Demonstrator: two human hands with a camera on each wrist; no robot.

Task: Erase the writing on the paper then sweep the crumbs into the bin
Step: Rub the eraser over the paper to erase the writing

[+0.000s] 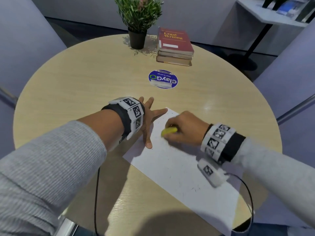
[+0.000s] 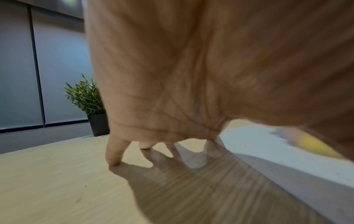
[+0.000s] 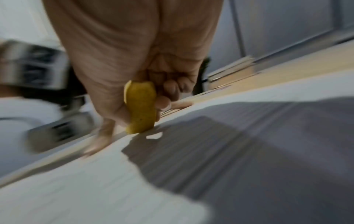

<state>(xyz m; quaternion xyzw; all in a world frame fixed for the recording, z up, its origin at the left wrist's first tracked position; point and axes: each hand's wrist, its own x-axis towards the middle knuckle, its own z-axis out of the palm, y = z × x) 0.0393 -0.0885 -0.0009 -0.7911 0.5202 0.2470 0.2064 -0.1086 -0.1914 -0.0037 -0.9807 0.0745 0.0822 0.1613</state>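
1. Paper, a white sheet, lies skewed on the round wooden worktop, its near corner reaching the worktop's edge; small dark specks are scattered over it.
2. Right hand rests on the far part of the sheet, its grip curled round a yellow eraser; in the right wrist view the eraser stands nearly upright, pinched between thumb and fingers, its lower end down on the paper.
3. Left hand is spread flat and relaxed at the sheet's left edge, holding nothing: thumb and forefinger press on the paper, the other fingers touch bare worktop, as the left wrist view shows with a fingertip on the wood.
4. Farther back sit a round blue sticker, a potted plant and a stack of books topped by a red "Legal Writing" volume.
5. No writing is legible on the sheet; motion blur hides detail near the eraser.
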